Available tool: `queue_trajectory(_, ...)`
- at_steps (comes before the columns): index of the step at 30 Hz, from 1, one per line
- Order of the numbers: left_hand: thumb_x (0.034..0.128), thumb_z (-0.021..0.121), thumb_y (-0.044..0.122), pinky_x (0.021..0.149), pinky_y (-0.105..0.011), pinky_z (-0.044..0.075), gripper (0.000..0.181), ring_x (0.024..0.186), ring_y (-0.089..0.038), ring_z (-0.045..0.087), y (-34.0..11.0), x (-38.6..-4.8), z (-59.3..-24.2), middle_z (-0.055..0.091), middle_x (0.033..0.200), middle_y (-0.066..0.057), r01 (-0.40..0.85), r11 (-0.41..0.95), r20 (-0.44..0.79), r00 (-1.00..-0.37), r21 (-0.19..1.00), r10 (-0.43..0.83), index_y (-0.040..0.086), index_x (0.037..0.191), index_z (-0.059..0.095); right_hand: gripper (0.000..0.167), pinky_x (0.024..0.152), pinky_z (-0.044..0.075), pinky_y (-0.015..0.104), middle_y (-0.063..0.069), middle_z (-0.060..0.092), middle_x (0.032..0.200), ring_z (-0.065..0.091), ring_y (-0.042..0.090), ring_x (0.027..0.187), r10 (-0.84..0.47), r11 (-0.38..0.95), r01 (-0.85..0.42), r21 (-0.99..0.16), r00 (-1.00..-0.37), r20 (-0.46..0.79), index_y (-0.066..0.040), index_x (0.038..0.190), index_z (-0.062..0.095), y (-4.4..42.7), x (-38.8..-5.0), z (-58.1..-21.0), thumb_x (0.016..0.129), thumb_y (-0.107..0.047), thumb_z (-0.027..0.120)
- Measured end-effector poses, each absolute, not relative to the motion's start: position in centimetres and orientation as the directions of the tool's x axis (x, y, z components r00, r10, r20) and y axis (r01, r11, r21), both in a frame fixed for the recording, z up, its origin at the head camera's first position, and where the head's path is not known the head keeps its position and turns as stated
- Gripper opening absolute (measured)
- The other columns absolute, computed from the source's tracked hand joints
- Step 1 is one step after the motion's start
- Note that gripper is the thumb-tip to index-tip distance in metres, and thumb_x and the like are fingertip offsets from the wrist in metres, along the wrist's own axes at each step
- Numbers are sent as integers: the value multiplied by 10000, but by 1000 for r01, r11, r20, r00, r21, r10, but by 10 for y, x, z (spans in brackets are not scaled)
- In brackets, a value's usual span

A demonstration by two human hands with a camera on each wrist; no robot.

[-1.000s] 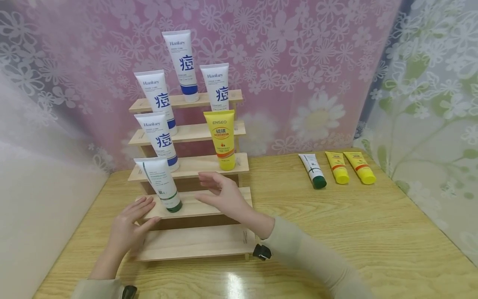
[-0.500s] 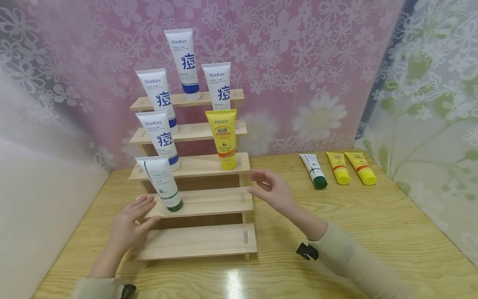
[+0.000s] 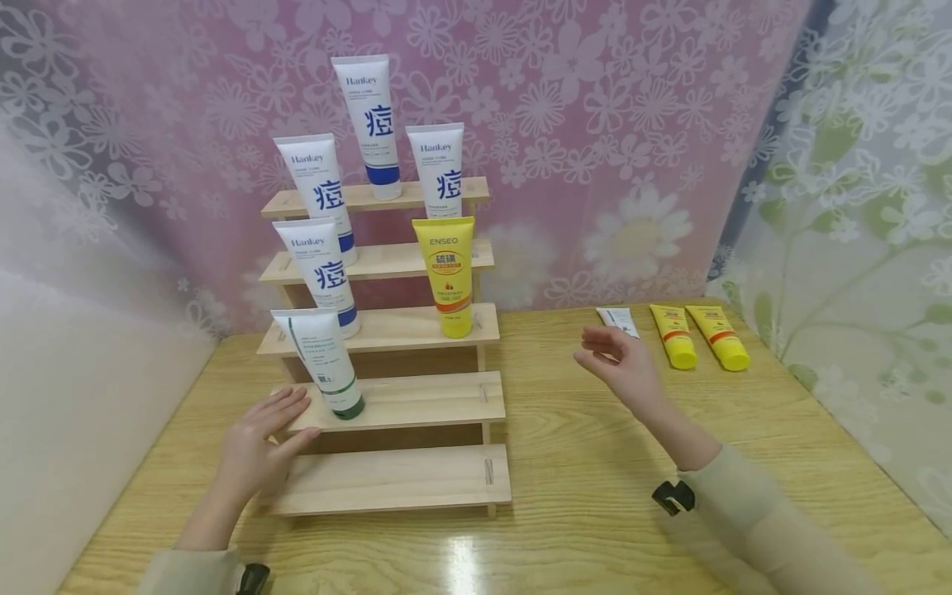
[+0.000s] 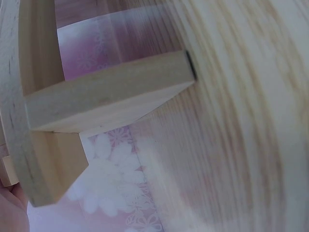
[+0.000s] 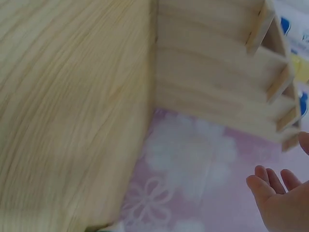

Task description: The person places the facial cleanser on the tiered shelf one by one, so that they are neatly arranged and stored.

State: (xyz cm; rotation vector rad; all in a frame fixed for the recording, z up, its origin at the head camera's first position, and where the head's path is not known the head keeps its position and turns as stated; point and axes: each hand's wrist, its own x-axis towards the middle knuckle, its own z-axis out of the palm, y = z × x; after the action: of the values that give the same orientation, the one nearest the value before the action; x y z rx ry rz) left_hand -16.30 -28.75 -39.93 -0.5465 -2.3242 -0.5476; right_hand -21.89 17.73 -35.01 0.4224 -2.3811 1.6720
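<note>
In the head view my left hand (image 3: 256,450) rests on the left end of the wooden tiered rack (image 3: 416,401), its fingers beside a white tube with a green cap (image 3: 325,364). My right hand (image 3: 628,376) is empty, fingers loosely bent, in front of a lying white tube (image 3: 621,319) that it partly hides. Two yellow tubes (image 3: 673,335) lie to the right of that one. In the right wrist view the right hand (image 5: 287,200) shows at the lower right edge with nothing in it. The left wrist view shows part of the left hand (image 4: 12,210) by the rack (image 4: 43,159).
Several white and blue tubes (image 3: 372,124) and an upright yellow tube (image 3: 448,277) stand on the upper steps. A flowered pink backdrop (image 3: 550,165) rises behind the wooden table (image 3: 580,512), with a pale wall (image 3: 74,314) at the left.
My right hand has moved from above the rack's fourth step rightward to the lying white tube. The left hand has stayed at the rack's left end.
</note>
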Motion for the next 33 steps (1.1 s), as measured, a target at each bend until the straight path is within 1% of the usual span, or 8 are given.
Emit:
queue_trajectory(5, 582, 794, 178, 1000, -188, 292, 474, 1052, -279, 533, -288, -163, -398, 607, 1085, -118, 516, 825, 689, -686, 233, 235, 22, 1011, 666, 419, 775, 438, 90, 198, 529, 1115, 515, 246, 1006, 3, 412, -284, -866, -950, 313, 58, 1171, 490, 199, -235, -357, 844, -174, 611)
queue_trajectory(7, 575, 797, 173, 1003, -180, 282, 479, 1048, -290, 533, -288, -163, -398, 607, 1086, -116, 510, 828, 685, -691, 235, 231, 19, 1009, 666, 437, 752, 453, 102, 196, 536, 1114, 518, 238, 996, 45, 454, -248, -856, -953, 300, 48, 1180, 492, 208, -242, -359, 845, -207, 609)
queue_trajectory(10, 577, 797, 189, 1007, -178, 272, 483, 1047, -299, 531, -289, -163, -398, 606, 1090, -114, 500, 833, 679, -699, 236, 227, 15, 1008, 666, 483, 783, 481, 194, 195, 527, 1140, 511, 262, 1019, 85, 494, -185, -850, -962, 258, 34, 1214, 474, 221, -253, -364, 852, -263, 594)
queue_trajectory(14, 601, 785, 242, 1006, -197, 284, 484, 1050, -297, 530, -289, -162, -398, 606, 1092, -114, 500, 835, 678, -697, 230, 231, 12, 1010, 664, 552, 860, 458, 396, 219, 488, 1190, 479, 326, 1071, 100, 515, -115, -849, -976, 193, 29, 1257, 436, 233, -267, -370, 858, -328, 569)
queue_trajectory(17, 609, 780, 256, 1002, -215, 299, 483, 1052, -292, 529, -289, -162, -398, 605, 1094, -112, 500, 836, 679, -696, 227, 232, 15, 1012, 664, 568, 875, 432, 456, 245, 473, 1197, 465, 357, 1076, 103, 548, -90, -831, -979, 174, 42, 1258, 427, 240, -276, -375, 862, -345, 555)
queue_trajectory(23, 608, 784, 239, 997, -226, 311, 474, 1050, -292, 532, -289, -162, -398, 605, 1094, -111, 510, 829, 685, -690, 230, 235, 19, 1012, 665, 525, 868, 427, 480, 270, 464, 1186, 448, 385, 1075, 99, 616, -59, -786, -983, 152, 72, 1240, 424, 249, -293, -385, 880, -290, 544)
queue_trajectory(31, 712, 685, 428, 997, -205, 299, 518, 1032, -318, 538, -287, -162, -397, 606, 1090, -114, 531, 817, 702, -670, 224, 243, 8, 1012, 661, 423, 838, 429, 493, 304, 479, 1117, 458, 414, 1022, 74, 717, -33, -697, -990, 123, 121, 1171, 444, 261, -316, -398, 871, -157, 554)
queue_trajectory(33, 724, 664, 452, 993, -229, 313, 532, 1035, -318, 536, -288, -162, -397, 604, 1093, -113, 528, 819, 700, -672, 225, 241, 7, 1014, 661, 408, 839, 421, 500, 315, 471, 1117, 449, 424, 1020, 61, 734, -19, -679, -994, 94, 127, 1162, 442, 263, -320, -400, 868, -136, 549)
